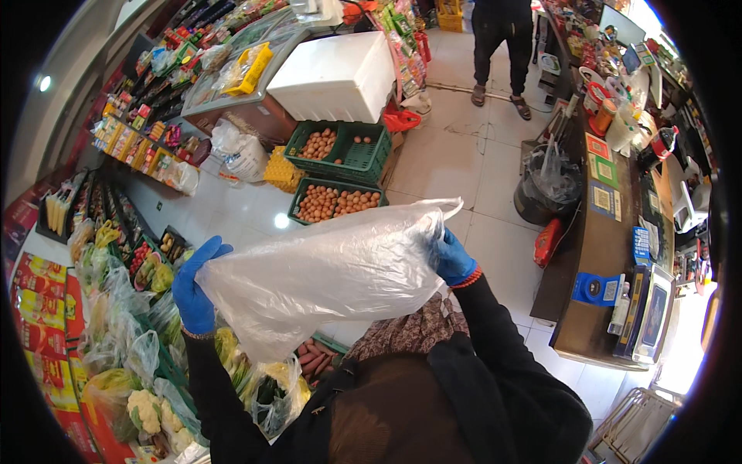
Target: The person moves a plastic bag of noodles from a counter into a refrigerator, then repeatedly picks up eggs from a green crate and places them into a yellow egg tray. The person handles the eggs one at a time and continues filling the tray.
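Observation:
A large translucent plastic bag (pixel 330 267) is stretched sideways in front of my body. My left hand (pixel 197 284), in a blue glove, grips one end of it at the left. At the other end my right hand (pixel 455 258), also blue-gloved, is closed on the bunched plastic near the handle loops. The bag looks flat, and I see nothing inside it. Behind its upper edge sits a green crate of brown eggs (pixel 338 200), partly covered by the plastic. Sweet potatoes (pixel 316 361) show below the bag, close to my body.
Bagged vegetables and cauliflower (pixel 145 410) line the left side. A second green egg crate (pixel 362 152) stands by a white foam box (pixel 333 75). At right are a wooden counter (pixel 585 272) and a black bin (pixel 539 197). A person (pixel 503 46) stands farther back on the tiled floor.

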`<act>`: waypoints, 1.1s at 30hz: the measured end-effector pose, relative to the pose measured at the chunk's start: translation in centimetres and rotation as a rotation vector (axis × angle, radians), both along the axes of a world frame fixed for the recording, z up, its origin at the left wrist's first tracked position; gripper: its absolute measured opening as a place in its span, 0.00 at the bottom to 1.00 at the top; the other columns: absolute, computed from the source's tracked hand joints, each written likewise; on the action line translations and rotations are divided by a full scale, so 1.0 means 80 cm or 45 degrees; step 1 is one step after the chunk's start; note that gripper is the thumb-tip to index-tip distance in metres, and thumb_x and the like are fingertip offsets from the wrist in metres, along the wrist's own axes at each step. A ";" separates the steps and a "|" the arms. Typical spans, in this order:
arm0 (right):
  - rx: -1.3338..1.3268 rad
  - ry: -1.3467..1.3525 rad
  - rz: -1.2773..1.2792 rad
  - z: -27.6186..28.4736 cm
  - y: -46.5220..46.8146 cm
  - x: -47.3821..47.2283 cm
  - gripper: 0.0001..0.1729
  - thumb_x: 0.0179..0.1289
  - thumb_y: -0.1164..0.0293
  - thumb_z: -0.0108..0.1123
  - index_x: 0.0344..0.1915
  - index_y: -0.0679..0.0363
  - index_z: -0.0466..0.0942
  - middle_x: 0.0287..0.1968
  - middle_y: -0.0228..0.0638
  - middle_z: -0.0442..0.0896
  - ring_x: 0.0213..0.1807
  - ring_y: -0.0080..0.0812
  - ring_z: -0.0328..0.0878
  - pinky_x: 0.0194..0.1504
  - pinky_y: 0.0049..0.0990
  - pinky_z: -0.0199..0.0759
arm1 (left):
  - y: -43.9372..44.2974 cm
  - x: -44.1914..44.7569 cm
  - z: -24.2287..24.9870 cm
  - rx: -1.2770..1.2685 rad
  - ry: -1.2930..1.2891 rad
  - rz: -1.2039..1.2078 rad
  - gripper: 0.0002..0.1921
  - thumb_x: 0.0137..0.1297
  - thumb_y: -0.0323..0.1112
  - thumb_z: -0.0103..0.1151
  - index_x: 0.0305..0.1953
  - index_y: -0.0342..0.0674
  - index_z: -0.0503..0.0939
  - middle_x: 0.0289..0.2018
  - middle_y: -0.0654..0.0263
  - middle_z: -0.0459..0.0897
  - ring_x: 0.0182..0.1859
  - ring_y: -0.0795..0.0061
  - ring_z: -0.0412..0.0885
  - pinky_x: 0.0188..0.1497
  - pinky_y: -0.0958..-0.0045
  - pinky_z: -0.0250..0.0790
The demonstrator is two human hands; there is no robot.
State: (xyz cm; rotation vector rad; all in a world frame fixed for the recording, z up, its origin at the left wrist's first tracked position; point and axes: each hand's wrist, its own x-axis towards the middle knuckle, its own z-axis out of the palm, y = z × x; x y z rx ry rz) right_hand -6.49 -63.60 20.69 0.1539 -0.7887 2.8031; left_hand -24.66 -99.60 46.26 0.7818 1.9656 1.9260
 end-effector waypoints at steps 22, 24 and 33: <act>1.596 -0.184 -1.211 0.178 0.061 0.101 0.20 0.42 0.79 0.74 0.38 0.51 0.82 0.63 0.35 0.76 0.71 0.42 0.61 0.75 0.38 0.31 | 0.033 -0.081 -0.113 -0.130 0.251 -0.030 0.11 0.71 0.36 0.55 0.46 0.34 0.79 0.39 0.71 0.81 0.40 0.81 0.75 0.45 0.78 0.68; 1.619 -0.205 -1.552 0.153 0.065 0.093 0.21 0.49 0.82 0.71 0.45 0.56 0.79 0.52 0.33 0.80 0.62 0.33 0.72 0.67 0.34 0.54 | 0.020 -0.110 -0.128 -0.057 0.054 -0.056 0.16 0.72 0.39 0.53 0.53 0.34 0.76 0.43 0.68 0.81 0.44 0.80 0.75 0.49 0.77 0.69; 1.796 -0.467 -1.796 0.179 0.034 0.081 0.11 0.60 0.80 0.65 0.39 0.60 0.72 0.34 0.29 0.76 0.34 0.23 0.70 0.38 0.22 0.69 | 0.122 0.015 -0.152 -0.122 -0.379 -0.339 0.53 0.54 0.34 0.73 0.74 0.38 0.45 0.69 0.59 0.57 0.68 0.66 0.59 0.68 0.67 0.58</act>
